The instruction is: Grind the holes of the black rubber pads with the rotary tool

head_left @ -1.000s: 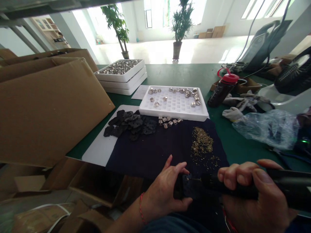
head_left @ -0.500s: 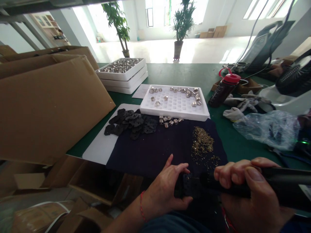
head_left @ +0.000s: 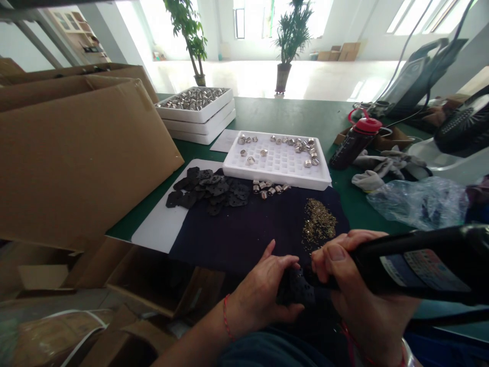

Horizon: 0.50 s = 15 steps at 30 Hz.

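Near the front edge of the dark cloth [head_left: 229, 239], my left hand [head_left: 263, 290] holds a black plate [head_left: 301, 288] between thumb and fingers. My right hand [head_left: 355, 275] is wrapped round a black power tool [head_left: 420, 265] with a label on its side, its front end beside the plate. The tool's tip is hidden by my fingers. Beyond the hands lie a pile of small brass-coloured screws [head_left: 320, 221], several silver metal cylinders [head_left: 271, 191] and a heap of black plates [head_left: 214, 188]. A white tray [head_left: 275, 178] with more cylinders stands behind them.
A large cardboard box [head_left: 84, 158] stands at the left, near stacked white trays [head_left: 202, 127]. On the right are a red-capped bottle [head_left: 353, 145], gloves [head_left: 369, 179], a clear plastic bag [head_left: 420, 201] and a black fan [head_left: 464, 125]. Open boxes lie below the table's left side.
My right hand has moved up and left with the tool, whose labelled side has turned into view. The black plate in my left hand is tilted differently. The camera view has shifted slightly.
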{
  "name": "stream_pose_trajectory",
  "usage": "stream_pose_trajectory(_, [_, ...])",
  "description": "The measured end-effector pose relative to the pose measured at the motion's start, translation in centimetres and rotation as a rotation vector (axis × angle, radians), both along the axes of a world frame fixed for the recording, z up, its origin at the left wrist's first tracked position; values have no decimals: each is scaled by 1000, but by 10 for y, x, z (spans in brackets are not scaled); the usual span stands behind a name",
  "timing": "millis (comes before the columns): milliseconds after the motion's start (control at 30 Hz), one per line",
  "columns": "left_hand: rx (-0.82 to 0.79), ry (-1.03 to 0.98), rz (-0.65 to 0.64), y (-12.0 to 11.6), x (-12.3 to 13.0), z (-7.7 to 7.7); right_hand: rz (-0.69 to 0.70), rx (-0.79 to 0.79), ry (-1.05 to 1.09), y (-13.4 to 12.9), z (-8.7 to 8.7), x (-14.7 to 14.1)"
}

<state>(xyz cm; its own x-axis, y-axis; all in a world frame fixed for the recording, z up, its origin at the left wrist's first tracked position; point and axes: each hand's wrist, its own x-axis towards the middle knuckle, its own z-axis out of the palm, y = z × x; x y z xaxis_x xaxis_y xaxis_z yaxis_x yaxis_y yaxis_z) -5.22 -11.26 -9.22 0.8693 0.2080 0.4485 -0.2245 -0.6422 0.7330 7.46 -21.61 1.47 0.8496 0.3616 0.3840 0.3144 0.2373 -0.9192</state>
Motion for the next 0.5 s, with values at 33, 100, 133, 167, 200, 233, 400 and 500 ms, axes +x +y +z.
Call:
stream_pose_trajectory(33, [1,8,0,0,0,0,16,8,-24,1,0,-1])
stream_pose_trajectory(100, [6,8,3,0,1,-1,40,43,-34,3,3,-2])
stream_pose_trajectory(133, [9,-1,5,0,1,-1,34,73,-6,4,6,-2])
stream_pose_trajectory(167, [10,-11,8,0,2,-2,27,101,33,4,8,-1])
stream_pose_trajectory(200, [11,-19,11,0,2,-2,16,132,68,4,11,0])
stream_pose_trajectory(233, [9,-23,15,-1,2,-1,-10,163,100,3,14,3])
stream_pose_trajectory(400, [-6,12,25,-1,1,3,-318,330,86,-12,19,25])
stream_pose_trajectory(500, [-8,22,23,0,0,5,-441,330,80,-20,13,37])
